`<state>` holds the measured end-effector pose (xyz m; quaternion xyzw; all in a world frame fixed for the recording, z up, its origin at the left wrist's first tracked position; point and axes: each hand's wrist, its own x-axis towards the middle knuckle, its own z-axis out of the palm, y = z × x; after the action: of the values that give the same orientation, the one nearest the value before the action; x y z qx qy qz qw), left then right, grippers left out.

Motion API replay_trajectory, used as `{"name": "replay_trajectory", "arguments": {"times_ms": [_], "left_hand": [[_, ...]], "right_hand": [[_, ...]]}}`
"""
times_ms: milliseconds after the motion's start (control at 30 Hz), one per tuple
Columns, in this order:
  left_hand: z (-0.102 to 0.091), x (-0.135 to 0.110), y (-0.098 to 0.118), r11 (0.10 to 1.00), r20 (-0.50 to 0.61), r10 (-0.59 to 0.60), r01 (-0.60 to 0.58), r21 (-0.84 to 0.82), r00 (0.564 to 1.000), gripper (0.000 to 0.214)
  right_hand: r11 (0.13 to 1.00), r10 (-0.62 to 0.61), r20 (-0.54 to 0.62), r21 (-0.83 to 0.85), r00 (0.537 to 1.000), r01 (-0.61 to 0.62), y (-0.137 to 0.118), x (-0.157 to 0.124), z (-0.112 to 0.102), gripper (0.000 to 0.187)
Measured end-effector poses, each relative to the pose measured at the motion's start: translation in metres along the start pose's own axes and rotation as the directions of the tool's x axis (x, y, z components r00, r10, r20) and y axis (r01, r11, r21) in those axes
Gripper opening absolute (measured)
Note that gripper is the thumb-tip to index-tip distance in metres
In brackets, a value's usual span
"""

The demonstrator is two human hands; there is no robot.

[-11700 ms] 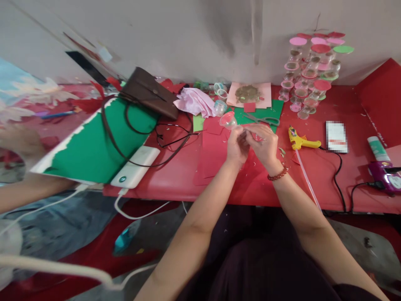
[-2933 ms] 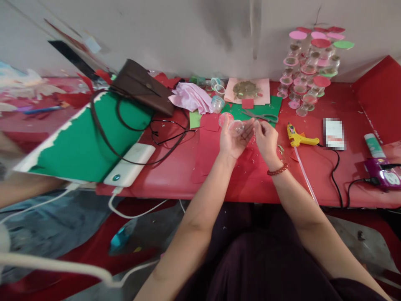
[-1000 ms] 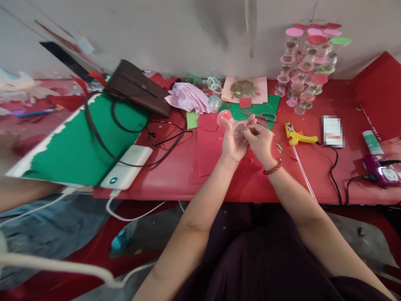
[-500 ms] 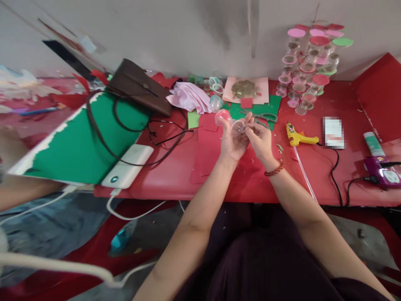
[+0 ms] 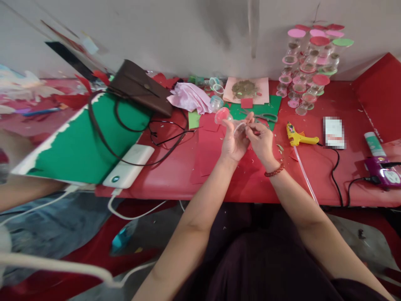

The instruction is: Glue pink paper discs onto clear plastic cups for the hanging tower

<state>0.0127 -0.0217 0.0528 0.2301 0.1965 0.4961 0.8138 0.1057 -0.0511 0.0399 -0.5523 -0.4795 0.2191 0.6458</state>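
Note:
Between my hands is a small clear plastic cup, tilted, its rim facing partly upward. My left hand is curled around it from the left, palm up. From the other side, my right hand pinches at the rim with thumb and fingertips; any smaller piece there is hidden. Just beyond my left thumb shows a clear cup with a pink-red round top; I cannot tell whether it touches the thumb. Red paper sheets lie beneath my left hand. Behind my hands are grey-handled scissors.
A yellow glue gun lies to the right, its cord trailing off the table. Stacked clear cups with coloured discs stand at the back right. Leftward are a brown bag, glasses, a white power bank and another person's arm.
The clear cup in my hands has turned so its rim shows more edge-on. The pink-topped cup appears slightly higher. My right hand has shifted very little.

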Motion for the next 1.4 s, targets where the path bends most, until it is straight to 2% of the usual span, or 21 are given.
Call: {"name": "replay_trajectory", "arguments": {"times_ms": [233,433,533,700,867,967,1133,1233,1400], "left_hand": [[-0.004,0.002,-0.003,1.0,0.012,0.025,-0.025,-0.005,1.0,0.056],[-0.002,0.002,-0.003,0.994,0.028,0.054,-0.056,0.091,0.998,0.056],[-0.004,0.002,-0.004,0.993,0.058,0.069,-0.074,0.096,0.996,0.055],[-0.009,0.005,-0.007,0.99,0.092,0.079,-0.089,0.105,0.993,0.052],[-0.008,0.004,-0.009,0.981,0.172,0.121,-0.145,0.13,0.978,0.054],[-0.002,0.0,-0.007,0.985,0.142,0.142,-0.154,0.076,0.98,0.058],[0.008,-0.007,0.002,0.996,0.002,0.064,-0.064,0.061,0.998,0.061],[0.01,-0.008,0.006,0.998,0.015,0.048,-0.049,0.041,0.999,0.06],[0.009,-0.008,0.009,0.998,0.017,0.016,-0.017,0.061,1.0,0.062]], "right_hand": [[0.974,0.152,0.043,0.164,0.987,-0.157,0.006,0.0,0.007,0.018],[0.889,0.26,0.109,0.361,0.959,-0.282,0.007,0.002,0.012,0.021],[0.846,0.279,0.124,0.438,0.952,-0.304,0.006,0.001,0.013,0.019],[0.822,0.322,0.109,0.461,0.94,-0.335,0.003,0.0,0.014,0.017],[0.775,0.397,0.09,0.5,0.913,-0.386,0.005,0.002,0.016,0.015],[0.745,0.45,0.082,0.514,0.889,-0.425,0.008,0.005,0.014,0.021],[0.799,0.428,0.039,0.45,0.903,-0.398,0.009,0.01,0.011,0.032],[0.865,0.365,0.007,0.367,0.931,-0.342,0.008,0.011,0.009,0.035],[0.967,0.187,-0.128,0.197,0.974,-0.16,0.005,0.011,0.0,0.022]]}}
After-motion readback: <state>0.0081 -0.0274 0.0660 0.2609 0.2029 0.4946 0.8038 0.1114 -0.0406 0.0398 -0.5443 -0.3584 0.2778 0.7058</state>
